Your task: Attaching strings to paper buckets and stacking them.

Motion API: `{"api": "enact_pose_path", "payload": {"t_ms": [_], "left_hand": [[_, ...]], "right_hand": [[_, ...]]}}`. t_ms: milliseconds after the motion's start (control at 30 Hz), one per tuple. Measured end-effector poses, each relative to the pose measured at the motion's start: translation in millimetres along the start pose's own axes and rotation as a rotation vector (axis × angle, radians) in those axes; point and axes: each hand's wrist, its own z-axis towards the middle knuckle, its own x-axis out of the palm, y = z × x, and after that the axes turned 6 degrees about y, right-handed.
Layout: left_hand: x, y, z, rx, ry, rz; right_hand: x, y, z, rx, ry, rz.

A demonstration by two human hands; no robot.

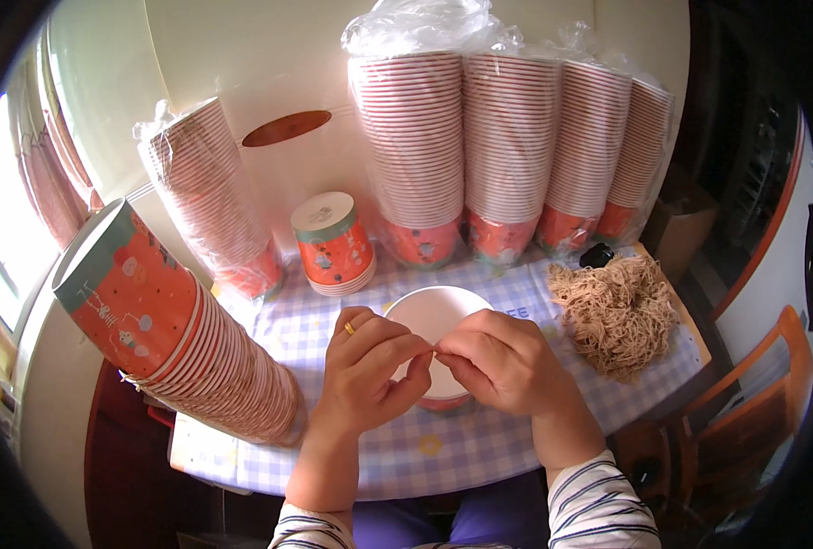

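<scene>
One view only, head camera. Small table (pixel 480 457) under a blue-and-white checked cloth, set against a pale wall; bright window with a curtain (pixel 45 174) at left, an orange wooden chair (pixel 754 403) at right.

Bagged stacks (pixel 507 146) of red paper cups stand along the wall, their tops wrapped in clear plastic. One bagged stack (pixel 210 197) leans at left. A long stack (pixel 178 339) lies on its side at the left edge of the table. A short stack (pixel 335 245) stands upside down behind the hands. Tan string bundle (pixel 617 311) lies at right, with a small black object just behind it, too small to identify.

Hands cover much of the cup (pixel 434 316) at table centre; only its white inside and a bit of the rim show.

Left hand (pixel 365 371), ring on one finger, and right hand (pixel 503 361) meet above the cup, thumbs and forefingers pinched nearly shut, tips touching. Something thin sits between them; hard to make out.
</scene>
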Motion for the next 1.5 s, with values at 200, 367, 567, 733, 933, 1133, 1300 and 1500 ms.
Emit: {"api": "enact_pose_path", "payload": {"t_ms": [200, 367, 567, 733, 933, 1133, 1300, 1500], "left_hand": [[-2, 0, -2, -0.016, 0.025, -0.032], [-1, 14, -35, -0.37, -0.03, -0.219], [36, 90, -105, -0.835, -0.119, -0.39], [60, 95, -109, -0.911, -0.113, -0.606], [58, 92, -105, -0.9, -0.095, -0.621], [58, 94, -109, -0.937, -0.091, -0.725], [58, 93, -107, -0.943, -0.075, -0.783], [56, 98, -110, -0.969, 0.003, -0.801]], "right_hand": [[1, 1, 0, 0.015, -0.012, 0.013], [9, -6, 1, 0.158, 0.041, 0.158], [39, -48, 3, 0.464, 0.28, 0.283], [78, -68, 13, 0.733, 0.438, 0.349], [94, -71, 18, 0.74, 0.439, 0.222], [96, -69, 19, 0.694, 0.427, 0.168], [98, -72, 16, 0.682, 0.418, 0.149], [100, -70, 18, 0.703, 0.433, 0.126]]}}
